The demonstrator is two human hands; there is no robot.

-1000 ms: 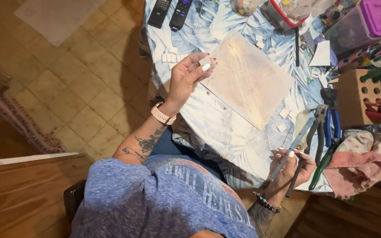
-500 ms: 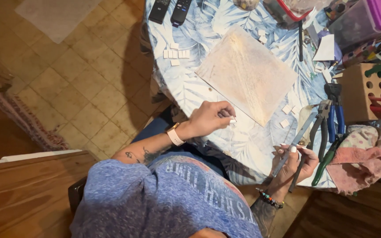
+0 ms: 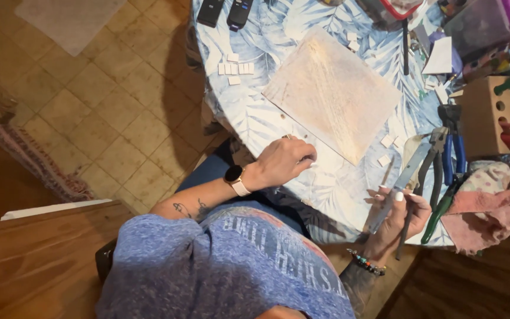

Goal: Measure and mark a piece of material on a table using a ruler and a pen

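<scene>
Left hand [image 3: 283, 162] curled down on the leaf-print tablecloth [image 3: 278, 35] beside the pale board [image 3: 332, 91], grip unclear; right hand [image 3: 398, 212] pinching a flat metal blade [image 3: 405, 177]

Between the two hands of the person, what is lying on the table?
In the head view, only bare leaf-print tablecloth lies between the left hand and the right hand, which holds a flat metal tool.
</scene>
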